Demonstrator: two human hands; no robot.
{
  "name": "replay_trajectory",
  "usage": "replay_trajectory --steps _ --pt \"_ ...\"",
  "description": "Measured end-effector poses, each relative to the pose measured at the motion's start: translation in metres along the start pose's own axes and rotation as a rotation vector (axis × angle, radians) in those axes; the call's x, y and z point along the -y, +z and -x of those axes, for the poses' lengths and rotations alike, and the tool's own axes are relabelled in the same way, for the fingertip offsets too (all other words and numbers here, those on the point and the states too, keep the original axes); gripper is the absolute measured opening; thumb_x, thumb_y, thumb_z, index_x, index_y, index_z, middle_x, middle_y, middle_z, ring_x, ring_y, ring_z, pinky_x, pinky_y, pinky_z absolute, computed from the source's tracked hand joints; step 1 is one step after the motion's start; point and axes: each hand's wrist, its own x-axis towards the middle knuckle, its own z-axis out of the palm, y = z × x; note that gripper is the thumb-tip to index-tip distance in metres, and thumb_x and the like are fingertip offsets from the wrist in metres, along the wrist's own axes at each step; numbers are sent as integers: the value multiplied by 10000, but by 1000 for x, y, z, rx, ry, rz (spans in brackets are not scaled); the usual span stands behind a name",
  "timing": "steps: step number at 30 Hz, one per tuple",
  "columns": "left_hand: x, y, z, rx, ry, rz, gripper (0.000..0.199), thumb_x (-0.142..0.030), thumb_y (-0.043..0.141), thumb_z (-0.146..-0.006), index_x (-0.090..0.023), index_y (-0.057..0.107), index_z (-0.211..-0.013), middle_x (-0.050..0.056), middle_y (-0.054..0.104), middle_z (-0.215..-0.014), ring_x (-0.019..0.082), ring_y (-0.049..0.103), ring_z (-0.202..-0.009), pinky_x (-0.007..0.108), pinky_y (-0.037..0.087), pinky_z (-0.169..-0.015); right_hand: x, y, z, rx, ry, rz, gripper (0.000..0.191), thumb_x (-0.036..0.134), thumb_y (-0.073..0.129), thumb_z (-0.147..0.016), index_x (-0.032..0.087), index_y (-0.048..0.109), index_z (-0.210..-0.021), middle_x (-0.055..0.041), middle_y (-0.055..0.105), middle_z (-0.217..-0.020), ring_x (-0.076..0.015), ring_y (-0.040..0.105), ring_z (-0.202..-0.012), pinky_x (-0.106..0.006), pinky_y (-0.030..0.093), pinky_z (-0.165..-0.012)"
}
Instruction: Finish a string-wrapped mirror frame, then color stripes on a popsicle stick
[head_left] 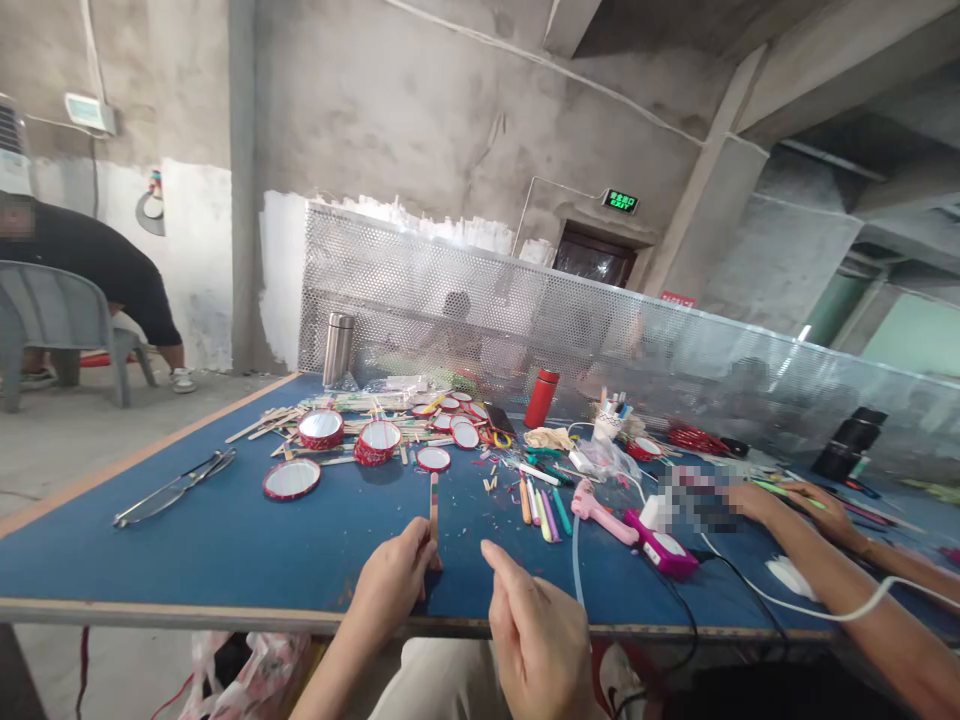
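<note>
My left hand (396, 572) is closed around the lower end of a flat wooden craft stick (434, 505), held upright near the table's front edge. Dark and reddish marks colour the stick's upper part. To its right, my right hand (541, 625) hovers at the edge with the index finger stretched out and nothing visible in it; its other fingers are partly hidden. Beyond the stick lie red-rimmed white discs, one small (433, 458) and one larger (292, 479). Coloured pens (545, 510) and a pink glue gun (600, 512) lie to the right.
Loose wooden sticks (262, 422) and stacked red-rimmed discs (377, 441) spread along the back. A steel flask (339, 348) and red bottle (541, 397) stand by the mesh divider (480, 290). Cables surround a magenta box (665, 552). A co-worker's arms (817, 560) reach in from the right.
</note>
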Motion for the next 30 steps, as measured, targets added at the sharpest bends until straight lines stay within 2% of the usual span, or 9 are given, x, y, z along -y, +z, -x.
replay_trajectory --steps 3,7,11,15,18,21,24,27,30 --pt "3 0 0 7 8 -33 189 -224 311 -917 -248 432 -774 -58 585 -552 122 581 -498 200 390 -565 -18 7 22 13 107 63 267 157 414 -965 132 668 -1045 -47 725 -651 -123 644 -454 -204 465 -487" --pt "8 1 -1 9 17 -45 220 -301 295 -925 -253 451 -778 -60 573 -527 134 587 -512 209 388 -564 -35 10 50 69 218 57 274 219 416 -977 150 672 -907 -42 716 -643 -144 676 -511 -210 468 -521" --pt "9 1 -1 18 17 -38 238 -337 289 -917 -253 456 -769 -61 579 -528 132 581 -505 210 393 -576 -41 21 75 157 350 -33 278 251 406 -981 184 642 -851 -13 680 -605 -134 653 -512 -208 416 -510" --pt "8 0 -3 26 4 -41 250 -360 289 -903 -253 470 -768 -63 558 -521 133 568 -504 208 392 -567 -41 36 91 144 376 29 250 252 431 -969 202 631 -827 -15 688 -650 -158 667 -580 -233 408 -568" --pt "6 0 -3 30 17 -69 231 -363 314 -882 -249 478 -766 -63 539 -525 131 554 -506 208 380 -554 -40 39 91 149 391 24 229 234 444 -960 202 627 -825 -6 678 -642 -154 657 -568 -238 390 -561" --pt "5 -1 -2 36 34 -103 239 -375 339 -866 -244 494 -740 -60 542 -536 127 542 -508 206 372 -554 -41 32 83 200 350 -7 253 231 442 -951 198 619 -774 -2 664 -616 -145 647 -550 -236 382 -557" --pt "3 -2 -1 70 16 -116 265 -386 353 -861 -240 522 -719 -55 560 -541 124 544 -513 201 370 -551 -44 18 71 343 328 -94 269 239 448 -940 203 617 -735 9 669 -611 -127 645 -539 -214 383 -546" --pt "1 -3 -1 93 -5 -114 275 -395 366 -855 -241 555 -730 -53 579 -554 121 553 -518 196 373 -552 -49 0 58 514 372 -207 253 226 470 -925 218 627 -727 33 683 -628 -105 654 -564 -183 387 -544" --pt "0 -3 -1 86 -20 -119 270 -401 375 -847 -247 566 -734 -56 578 -548 120 555 -517 193 373 -551 -63 -17 46 531 460 -231 248 247 462 -933 218 636 -759 30 687 -667 -95 646 -588 -167 404 -563"
